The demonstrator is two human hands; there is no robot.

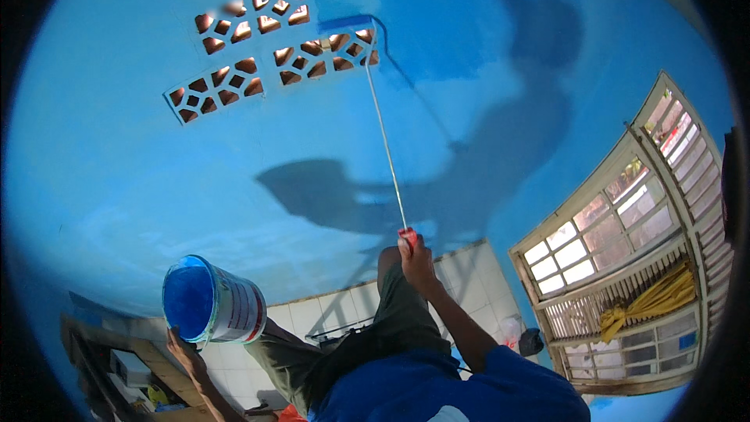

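Note:
My right hand (419,263) is closed round the red handle of a paint roller (384,121), whose long thin metal rod reaches up and away from me. The blue roller head (345,23) lies against the wall, at the upper edge of the patterned vent openings. At the lower left, my left hand (184,353) grips a white paint bucket (238,309) low at its rim. The bucket is tilted in view and has deep blue paint inside. Around the roller head, the blue wall (437,23) has a darker patch of paint to the right.
Vent blocks (215,90) pierce the wall. A slatted window (617,227) with a yellow cloth (652,301) stands on the right. White tiles (305,314) line the lower wall. A wooden shelf (86,344) holds boxes at the lower left. My shadow falls across the wall.

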